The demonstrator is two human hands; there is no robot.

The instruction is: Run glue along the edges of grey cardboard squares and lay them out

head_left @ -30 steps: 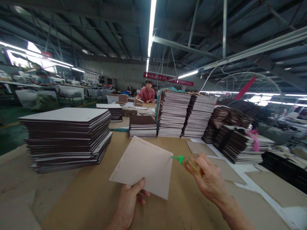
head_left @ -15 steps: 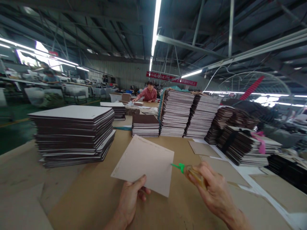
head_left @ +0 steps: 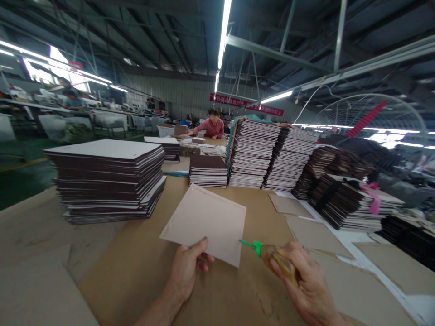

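Observation:
A pale square board (head_left: 210, 222) is tilted above the brown tabletop (head_left: 136, 267). My left hand (head_left: 190, 267) grips its near edge, thumb on top and fingers beneath. My right hand (head_left: 302, 276) is wrapped round a glue bottle (head_left: 280, 262) of amber colour. The bottle's thin green nozzle points left, its tip at the board's right edge; whether it touches is too small to tell. Thin marks run along the board's far and left edges.
A tall stack of dark and white boards (head_left: 108, 181) stands left; more stacks (head_left: 253, 154) stand at the back. Loose flat boards (head_left: 319, 235) lie on the right. Across the table a person in a red shirt (head_left: 212, 127) leans forward.
The green nozzle tip has moved down along the board's right edge, towards its near corner. My left hand keeps its hold on the board. The view has shifted slightly.

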